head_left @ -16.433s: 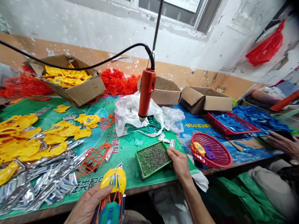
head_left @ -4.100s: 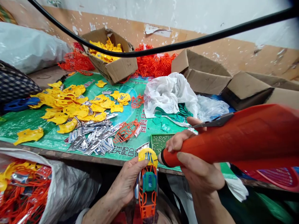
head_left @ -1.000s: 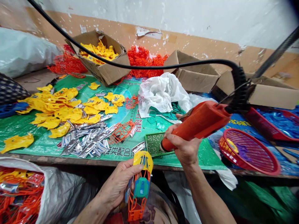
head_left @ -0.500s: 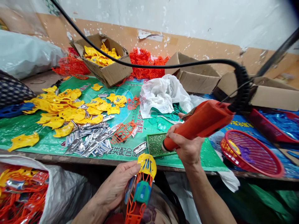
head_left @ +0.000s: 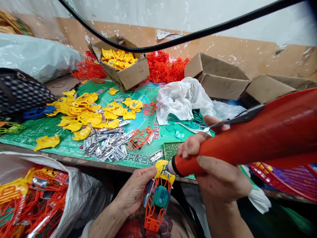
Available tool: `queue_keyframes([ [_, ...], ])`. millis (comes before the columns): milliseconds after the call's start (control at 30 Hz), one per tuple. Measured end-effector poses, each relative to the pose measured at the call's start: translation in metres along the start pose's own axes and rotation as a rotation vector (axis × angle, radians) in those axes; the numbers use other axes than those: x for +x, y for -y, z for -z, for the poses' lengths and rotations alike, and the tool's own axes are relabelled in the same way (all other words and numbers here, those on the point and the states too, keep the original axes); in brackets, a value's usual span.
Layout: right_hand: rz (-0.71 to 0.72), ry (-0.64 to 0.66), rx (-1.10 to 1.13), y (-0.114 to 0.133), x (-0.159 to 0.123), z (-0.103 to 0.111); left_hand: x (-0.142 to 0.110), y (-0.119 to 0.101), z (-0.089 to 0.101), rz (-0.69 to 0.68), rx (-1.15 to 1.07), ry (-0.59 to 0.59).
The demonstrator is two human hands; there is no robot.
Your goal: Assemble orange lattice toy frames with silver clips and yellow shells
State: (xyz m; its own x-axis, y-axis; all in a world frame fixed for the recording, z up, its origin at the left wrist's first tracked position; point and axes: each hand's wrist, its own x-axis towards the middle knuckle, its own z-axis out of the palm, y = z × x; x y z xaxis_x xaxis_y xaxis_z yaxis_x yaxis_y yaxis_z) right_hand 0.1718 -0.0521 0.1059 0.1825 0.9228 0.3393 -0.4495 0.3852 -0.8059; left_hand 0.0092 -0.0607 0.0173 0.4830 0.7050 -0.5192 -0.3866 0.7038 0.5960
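Observation:
My left hand (head_left: pixel 135 188) pinches a toy car body (head_left: pixel 158 201) near the table's front edge. It has a yellow hood, an orange frame and a teal block in its middle. My right hand (head_left: pixel 218 172) is wrapped round a red electric screwdriver (head_left: pixel 237 142), held tilted with its nose down to the left. The nose meets the yellow hood, and the very tip is hidden there. A pair of scissors (head_left: pixel 237 118) also lies along the screwdriver in my right hand. Just behind the hood sits a green tray (head_left: pixel 170 150) of small parts.
Yellow panels (head_left: pixel 86 112) and silver strips (head_left: pixel 107 143) are heaped on the left. A sack (head_left: pixel 81 195) of orange frames stands at lower left. Cardboard boxes (head_left: pixel 133 74) line the wall, a white bag (head_left: pixel 178 99) lies mid-table, a red basket (head_left: pixel 292 180) sits right, and a black cable (head_left: pixel 173 43) crosses above.
My right hand has brought the screwdriver from over the green tray down and toward me, its nose now on the yellow hood. The view has shifted; my left hand keeps its hold.

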Motion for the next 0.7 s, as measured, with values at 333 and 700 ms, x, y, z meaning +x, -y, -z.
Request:
queue_keyframes([
  [333,-0.045,0.004,0.006,-0.0090,-0.0034,-0.0006,-0.0010,0.0025,-0.0023,-0.013,-0.041,-0.043],
  [700,-0.063,0.020,-0.044,-0.0111,-0.0047,0.0005,0.0002,0.0025,-0.0076,-0.001,-0.063,-0.109],
])
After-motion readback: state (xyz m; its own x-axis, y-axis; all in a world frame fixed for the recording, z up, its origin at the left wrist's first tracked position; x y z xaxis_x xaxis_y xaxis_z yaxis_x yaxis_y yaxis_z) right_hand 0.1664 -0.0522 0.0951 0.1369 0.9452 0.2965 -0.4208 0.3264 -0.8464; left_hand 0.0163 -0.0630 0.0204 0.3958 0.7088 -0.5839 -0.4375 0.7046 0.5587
